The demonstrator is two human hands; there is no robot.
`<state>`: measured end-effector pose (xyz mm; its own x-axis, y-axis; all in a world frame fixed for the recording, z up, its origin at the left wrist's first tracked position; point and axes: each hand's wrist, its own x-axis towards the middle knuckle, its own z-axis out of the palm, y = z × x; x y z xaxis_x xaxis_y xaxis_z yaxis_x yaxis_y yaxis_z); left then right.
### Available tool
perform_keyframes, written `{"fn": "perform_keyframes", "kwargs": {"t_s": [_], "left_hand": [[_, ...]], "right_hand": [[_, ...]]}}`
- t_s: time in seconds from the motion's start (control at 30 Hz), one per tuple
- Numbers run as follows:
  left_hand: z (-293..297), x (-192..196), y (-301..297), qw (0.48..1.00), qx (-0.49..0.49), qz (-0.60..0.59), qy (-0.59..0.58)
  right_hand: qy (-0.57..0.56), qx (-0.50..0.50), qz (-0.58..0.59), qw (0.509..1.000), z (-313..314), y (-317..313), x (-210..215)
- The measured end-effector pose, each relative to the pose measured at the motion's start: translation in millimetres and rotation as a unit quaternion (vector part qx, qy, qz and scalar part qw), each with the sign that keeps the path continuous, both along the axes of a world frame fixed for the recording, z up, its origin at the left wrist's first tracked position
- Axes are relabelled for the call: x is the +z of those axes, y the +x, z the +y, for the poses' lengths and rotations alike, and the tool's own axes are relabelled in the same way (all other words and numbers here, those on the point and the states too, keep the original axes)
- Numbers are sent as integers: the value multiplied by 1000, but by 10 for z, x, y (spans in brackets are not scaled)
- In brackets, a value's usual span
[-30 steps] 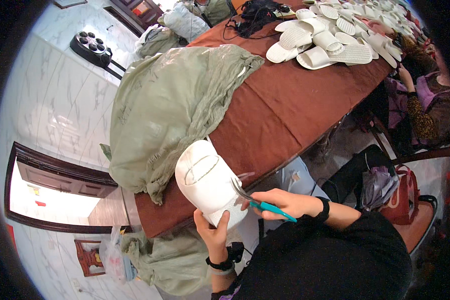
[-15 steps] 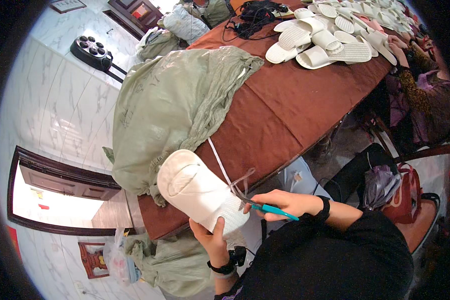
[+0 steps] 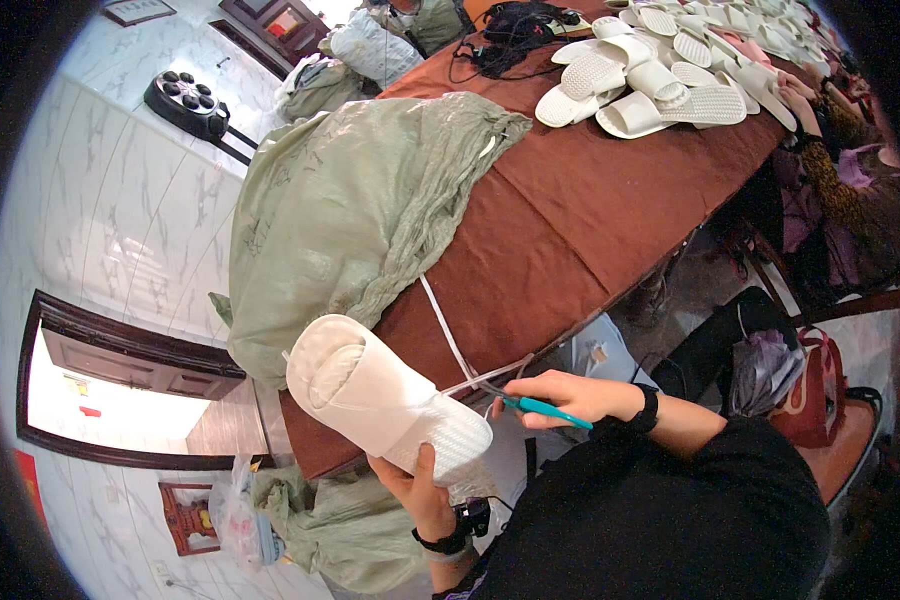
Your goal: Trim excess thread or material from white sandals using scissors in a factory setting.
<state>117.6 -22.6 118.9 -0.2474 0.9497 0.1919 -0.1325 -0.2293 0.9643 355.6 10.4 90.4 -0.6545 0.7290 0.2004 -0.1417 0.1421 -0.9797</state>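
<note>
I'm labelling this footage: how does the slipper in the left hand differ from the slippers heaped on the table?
The held slipper is a single one, gripped by the left hand; the heaped slippers are many, overlapping. The held slipper is raised, while the heaped slippers rest on the reddish-brown table cover. Shared: whitish colour on most, and a broad strap.

Held slipper (image 3: 382, 388) wht, tool handle (image 3: 552, 410) teal, cloth (image 3: 570, 225) red-brn, far sleeve (image 3: 826, 178) prob. spotted.
</note>
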Motion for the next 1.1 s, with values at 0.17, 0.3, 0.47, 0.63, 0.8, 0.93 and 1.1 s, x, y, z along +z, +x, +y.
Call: {"fn": "perform_keyframes", "kwargs": {"t_s": [0.17, 0.3, 0.47, 0.63, 0.8, 0.93, 1.1], "left_hand": [[28, 90, 8, 1000, 17, -6, 1], [38, 51, -16, 1000, 15, -10, 5], [14, 15, -36, 1000, 20, 18, 2], [13, 26, -45, 1000, 23, 13, -5], [22, -8, -84, 1000, 24, 15, -1], [7, 51, -11, 1000, 16, 14, -6], [1, 36, -3, 1000, 19, 8, -5]], "right_hand": [[109, 35, -98, 989, -75, -17, -91], [59, 48, -52, 996, -46, -30, 30], [-68, 25, 52, 996, 23, -50, 17], [-27, 47, 80, 995, 8, 24, -27], [0, 126, 36, 991, -15, -10, -46], [-26, 128, 22, 991, 13, -42, -56], [-50, 140, 39, 988, 33, -10, -79]]}}
